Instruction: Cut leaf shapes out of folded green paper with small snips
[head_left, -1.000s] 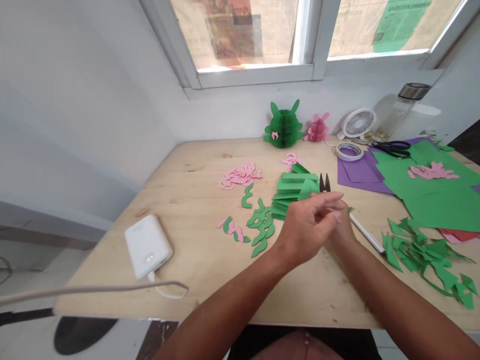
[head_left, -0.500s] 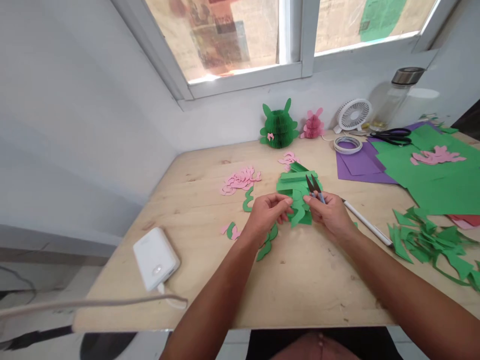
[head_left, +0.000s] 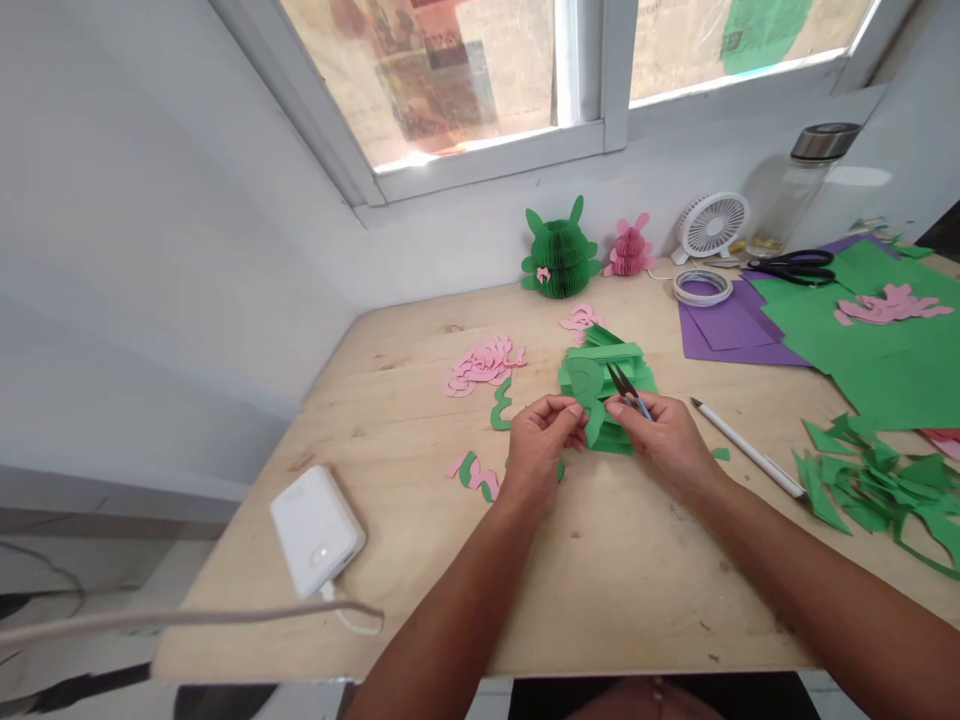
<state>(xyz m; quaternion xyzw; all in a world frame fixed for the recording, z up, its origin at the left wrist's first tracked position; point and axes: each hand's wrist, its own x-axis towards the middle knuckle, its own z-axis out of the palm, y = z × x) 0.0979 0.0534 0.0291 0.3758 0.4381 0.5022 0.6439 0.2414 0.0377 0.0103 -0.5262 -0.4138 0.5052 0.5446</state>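
Between both hands is a green paper piece [head_left: 589,385] with a curved outline drawn on it. My left hand [head_left: 546,432] pinches its lower left edge. My right hand [head_left: 656,432] is closed around small thread snips [head_left: 627,388] with dark blades and a blue handle; the blades point up and left, slightly apart. Its thumb and forefinger are by the paper's right side; whether they touch it I cannot tell. Behind the piece lies a stack of folded green paper [head_left: 615,352]. A curvy green cutout [head_left: 500,408] lies left of my left hand, near mixed green and pink cutouts [head_left: 474,474].
Pink cutouts [head_left: 486,365] lie on the left, a white power bank [head_left: 316,530] nearer the front. Green scraps [head_left: 870,480] and a white pen [head_left: 750,448] are at right. Behind stand paper figures [head_left: 561,260], a fan [head_left: 712,228], tape [head_left: 702,288], black scissors [head_left: 795,266] and a bottle [head_left: 806,190].
The green piece has been turned, so its broad part now stands up at the upper left. The snips have tilted further left. The view has shifted slightly.
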